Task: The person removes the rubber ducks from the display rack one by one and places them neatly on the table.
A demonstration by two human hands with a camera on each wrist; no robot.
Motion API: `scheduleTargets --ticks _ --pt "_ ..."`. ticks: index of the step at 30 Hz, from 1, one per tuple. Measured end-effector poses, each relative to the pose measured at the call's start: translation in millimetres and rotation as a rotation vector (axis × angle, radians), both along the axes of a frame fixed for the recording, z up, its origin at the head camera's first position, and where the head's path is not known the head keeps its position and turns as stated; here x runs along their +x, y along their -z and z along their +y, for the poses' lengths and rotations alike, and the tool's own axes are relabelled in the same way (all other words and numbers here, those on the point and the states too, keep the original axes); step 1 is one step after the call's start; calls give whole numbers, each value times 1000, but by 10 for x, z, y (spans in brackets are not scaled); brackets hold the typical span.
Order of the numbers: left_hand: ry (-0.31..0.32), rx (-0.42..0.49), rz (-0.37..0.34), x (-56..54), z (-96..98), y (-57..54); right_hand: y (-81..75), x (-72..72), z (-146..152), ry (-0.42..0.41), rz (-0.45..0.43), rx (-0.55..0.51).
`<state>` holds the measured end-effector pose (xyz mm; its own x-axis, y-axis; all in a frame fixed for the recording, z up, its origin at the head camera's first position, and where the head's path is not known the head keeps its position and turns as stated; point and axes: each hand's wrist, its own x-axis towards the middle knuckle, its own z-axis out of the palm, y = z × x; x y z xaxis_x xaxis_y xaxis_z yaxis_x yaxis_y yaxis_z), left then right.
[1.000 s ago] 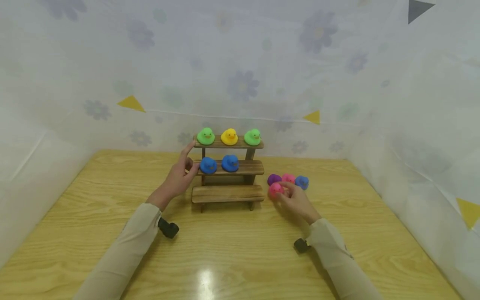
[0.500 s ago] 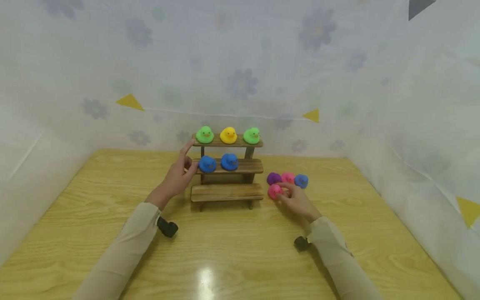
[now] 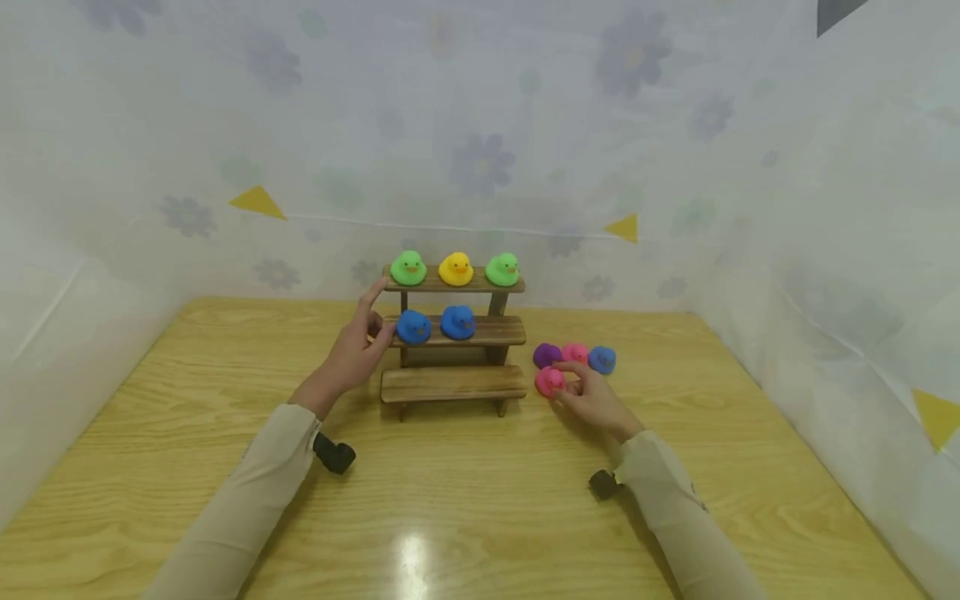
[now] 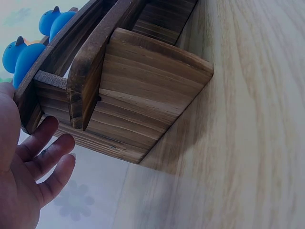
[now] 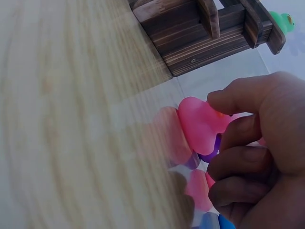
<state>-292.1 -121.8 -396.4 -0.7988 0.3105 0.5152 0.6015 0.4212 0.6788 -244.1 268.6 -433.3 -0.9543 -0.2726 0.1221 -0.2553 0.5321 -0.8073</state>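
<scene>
My left hand [image 3: 356, 352] touches the left end of a three-tier wooden display stand [image 3: 453, 385], index finger at the top shelf and thumb at the middle one beside a blue rubber duck [image 3: 413, 327]. In the left wrist view, its other fingers [image 4: 50, 160] are loosely bent and hold nothing. My right hand [image 3: 596, 402] pinches a pink rubber duck [image 3: 550, 382] low at the table, right of the stand. In the right wrist view, the thumb [image 5: 238, 94] meets the pink duck's side, and the remaining fingers are curled.
A green duck [image 3: 408, 269], a yellow duck [image 3: 456, 270] and another green duck [image 3: 502, 270] line the top shelf. A second blue duck [image 3: 458, 322] is on the middle shelf. Purple [image 3: 547, 356], pink [image 3: 575, 353] and blue ducks [image 3: 602, 360] sit behind my right hand.
The head view has shifted very slightly. Both hands keep their places, the left at the stand and the right at the pink duck.
</scene>
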Motion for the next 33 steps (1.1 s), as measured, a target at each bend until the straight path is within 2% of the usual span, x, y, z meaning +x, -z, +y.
scheduleTargets --ticks 18,26,33 --pt "3 -4 -15 6 3 -1 -83 -16 -65 8 -43 -34" --pt "-2 -4 -19 7 6 0 -141 -26 -106 1 10 -14" --pt "-2 -10 -24 13 2 -5 -198 -37 -174 29 53 1"
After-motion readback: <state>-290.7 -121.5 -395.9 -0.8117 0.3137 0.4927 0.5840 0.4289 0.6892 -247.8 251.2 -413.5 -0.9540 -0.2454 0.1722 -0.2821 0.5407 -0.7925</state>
